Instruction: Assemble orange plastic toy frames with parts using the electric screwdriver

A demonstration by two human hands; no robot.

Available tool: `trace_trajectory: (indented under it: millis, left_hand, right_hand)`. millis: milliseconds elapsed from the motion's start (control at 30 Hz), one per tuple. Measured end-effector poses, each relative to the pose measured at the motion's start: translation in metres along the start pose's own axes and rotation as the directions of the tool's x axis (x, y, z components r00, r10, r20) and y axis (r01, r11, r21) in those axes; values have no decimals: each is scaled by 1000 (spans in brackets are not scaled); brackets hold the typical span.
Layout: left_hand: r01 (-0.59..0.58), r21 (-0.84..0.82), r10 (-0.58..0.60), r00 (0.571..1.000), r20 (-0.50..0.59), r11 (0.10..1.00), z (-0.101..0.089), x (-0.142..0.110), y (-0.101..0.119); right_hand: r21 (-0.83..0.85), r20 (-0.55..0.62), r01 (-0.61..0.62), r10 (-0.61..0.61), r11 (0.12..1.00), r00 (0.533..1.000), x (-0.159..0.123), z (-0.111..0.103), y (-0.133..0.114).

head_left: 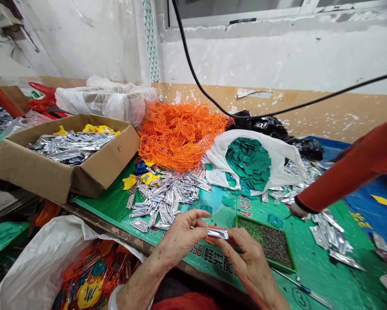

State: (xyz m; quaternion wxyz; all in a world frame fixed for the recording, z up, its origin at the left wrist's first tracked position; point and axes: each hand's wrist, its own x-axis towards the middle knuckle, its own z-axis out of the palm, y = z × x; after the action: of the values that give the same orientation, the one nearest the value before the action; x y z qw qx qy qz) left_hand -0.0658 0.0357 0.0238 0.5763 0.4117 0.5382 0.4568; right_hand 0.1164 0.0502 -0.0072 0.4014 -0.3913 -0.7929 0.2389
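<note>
Left hand [180, 236] and right hand [249, 261]: both closed in a pinch on one silver foil strip [217, 234], held just above the green counter [305, 275]. Adjacent: green tray [291, 254] of dark granules [266, 243]. Beyond: loose pile of matching strips [167, 198].

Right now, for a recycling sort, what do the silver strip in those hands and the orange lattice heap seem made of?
The silver strip looks like thin metallised foil or laminate: bright mirror finish, soft creases. The orange lattice heap looks like moulded plastic: even colour, slight gloss, thin runners; the exact plastic cannot be told.
</note>
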Motion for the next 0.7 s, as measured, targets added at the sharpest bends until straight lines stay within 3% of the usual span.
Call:
trace_trajectory:
  millis: [167, 300, 433, 567, 700]
  left_hand:
    - [32, -50, -31, 999, 14, 998, -3, -3, 7]
    - [22, -51, -21, 1000, 10, 998, -12, -3, 14]
    - [9, -28, -10, 999, -33, 1000, -24, -2, 14]
    - [83, -298, -73, 996, 45, 951, -26, 1, 0]
    - [106, -605, -58, 994, 98, 789, -18, 7, -18]
  right_hand:
    - [170, 93, -279, 267, 945, 959, -2, 3, -3]
    - [370, 193, -498, 459, 785, 867, 0, 6, -8]
    - [519, 190, -581, 578, 626, 793, 4, 10, -11]
    - [623, 182, -575, 617, 530, 765, 8, 17, -14]
    - [674, 211, -572, 620, 468, 756, 9, 21, -19]
